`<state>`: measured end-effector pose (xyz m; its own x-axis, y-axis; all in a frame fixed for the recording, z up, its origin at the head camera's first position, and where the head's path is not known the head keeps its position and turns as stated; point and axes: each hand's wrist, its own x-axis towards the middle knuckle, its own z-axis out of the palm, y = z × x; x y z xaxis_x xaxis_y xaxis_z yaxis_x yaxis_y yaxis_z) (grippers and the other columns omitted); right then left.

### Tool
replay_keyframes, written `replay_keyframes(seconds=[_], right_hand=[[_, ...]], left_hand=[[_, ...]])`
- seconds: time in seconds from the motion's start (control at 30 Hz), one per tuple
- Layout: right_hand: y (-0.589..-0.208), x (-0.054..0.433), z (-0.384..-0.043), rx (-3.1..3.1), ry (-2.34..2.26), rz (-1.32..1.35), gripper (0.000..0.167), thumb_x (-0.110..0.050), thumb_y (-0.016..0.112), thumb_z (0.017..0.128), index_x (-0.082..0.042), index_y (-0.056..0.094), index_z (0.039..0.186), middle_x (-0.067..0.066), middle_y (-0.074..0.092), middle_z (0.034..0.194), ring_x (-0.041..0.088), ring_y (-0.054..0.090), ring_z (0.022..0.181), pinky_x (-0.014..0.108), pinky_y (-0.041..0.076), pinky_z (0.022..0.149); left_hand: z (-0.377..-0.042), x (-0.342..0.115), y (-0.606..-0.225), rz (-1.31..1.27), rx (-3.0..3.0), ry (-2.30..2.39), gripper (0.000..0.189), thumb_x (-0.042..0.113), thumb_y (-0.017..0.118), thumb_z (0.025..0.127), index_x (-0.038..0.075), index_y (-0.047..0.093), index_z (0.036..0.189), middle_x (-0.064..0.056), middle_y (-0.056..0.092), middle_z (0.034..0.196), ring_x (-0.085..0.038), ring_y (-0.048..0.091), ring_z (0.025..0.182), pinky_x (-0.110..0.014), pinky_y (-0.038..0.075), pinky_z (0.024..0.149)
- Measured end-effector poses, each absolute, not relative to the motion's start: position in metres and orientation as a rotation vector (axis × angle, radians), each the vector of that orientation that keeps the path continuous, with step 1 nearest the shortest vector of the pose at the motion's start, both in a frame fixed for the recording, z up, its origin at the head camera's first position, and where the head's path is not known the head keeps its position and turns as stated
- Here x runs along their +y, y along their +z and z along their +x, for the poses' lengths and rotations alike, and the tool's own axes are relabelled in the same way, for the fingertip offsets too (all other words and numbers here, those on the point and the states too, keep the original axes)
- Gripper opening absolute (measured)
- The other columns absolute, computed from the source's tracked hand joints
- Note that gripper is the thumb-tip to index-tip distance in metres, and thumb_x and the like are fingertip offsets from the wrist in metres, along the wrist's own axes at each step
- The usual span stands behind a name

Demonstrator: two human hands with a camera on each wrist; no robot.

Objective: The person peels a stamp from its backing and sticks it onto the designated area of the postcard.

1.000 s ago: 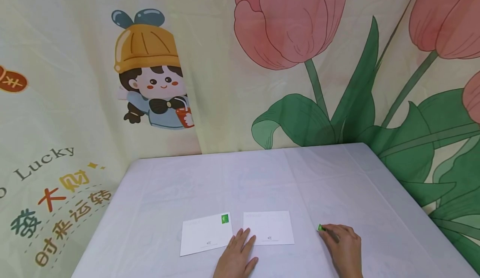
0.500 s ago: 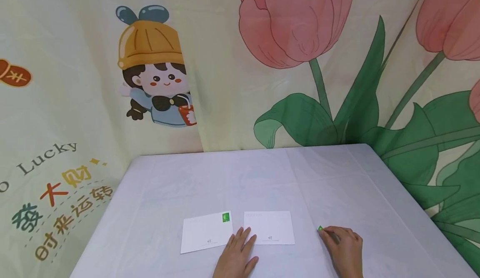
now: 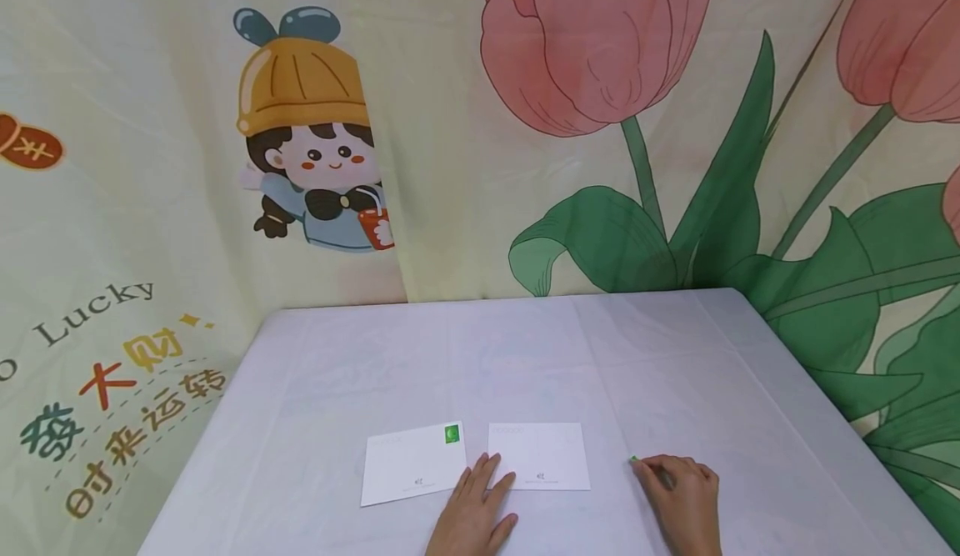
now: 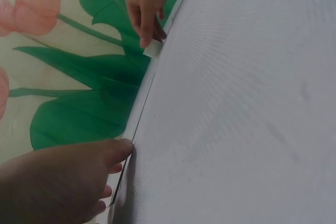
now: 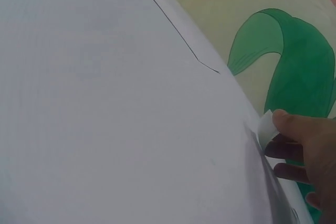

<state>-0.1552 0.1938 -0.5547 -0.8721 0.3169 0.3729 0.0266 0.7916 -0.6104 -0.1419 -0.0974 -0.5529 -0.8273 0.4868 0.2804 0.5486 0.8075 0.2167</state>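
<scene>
Two white postcards lie side by side in the head view. The left postcard bears a green stamp at its upper right corner, while the right postcard shows only faint print. My left hand rests with extended fingers over the gap, fingertips on the right postcard's lower left edge. To the right of the cards, my right hand pinches a small green stamp between thumb and fingers, mostly hidden by them. The right wrist view shows the held stamp's pale back, slightly curved.
A white cloth covers the table. Behind it hangs a printed curtain with pink tulips and a cartoon figure, close to the table's far edge.
My right hand has shifted slightly left and turned the stamp, so less of its green face shows. The left hand stays in place on the cards. The head view has moved a little.
</scene>
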Motion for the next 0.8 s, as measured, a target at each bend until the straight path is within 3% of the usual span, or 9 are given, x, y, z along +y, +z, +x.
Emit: replay_keyframes(seconds=[0.47,0.8], right_hand=[[-0.556,0.191,-0.156,-2.49,0.884,-0.147,0.008,-0.013,0.078,0.072,-0.012,0.07,0.074,-0.002,0.068,0.072,0.02,0.059,0.075,0.048,0.026,0.089],[-0.549,0.183,-0.155,-2.508,0.937,-0.206,0.008,-0.014,0.077,0.075,-0.012,0.07,0.075,-0.003,0.066,0.07,0.02,0.058,0.075,0.045,0.024,0.092]], left_hand=[[-0.141,-0.097,-0.554,-0.834,-2.723,-0.441,0.042,0.033,0.064,0.084,0.007,0.06,0.117,-0.018,0.047,0.131,-0.036,0.041,0.123,-0.048,0.036,0.096],[-0.139,-0.096,-0.553,-0.865,-2.651,-0.451,0.04,0.032,0.065,0.083,0.007,0.06,0.115,-0.017,0.049,0.129,-0.036,0.043,0.121,-0.047,0.038,0.095]])
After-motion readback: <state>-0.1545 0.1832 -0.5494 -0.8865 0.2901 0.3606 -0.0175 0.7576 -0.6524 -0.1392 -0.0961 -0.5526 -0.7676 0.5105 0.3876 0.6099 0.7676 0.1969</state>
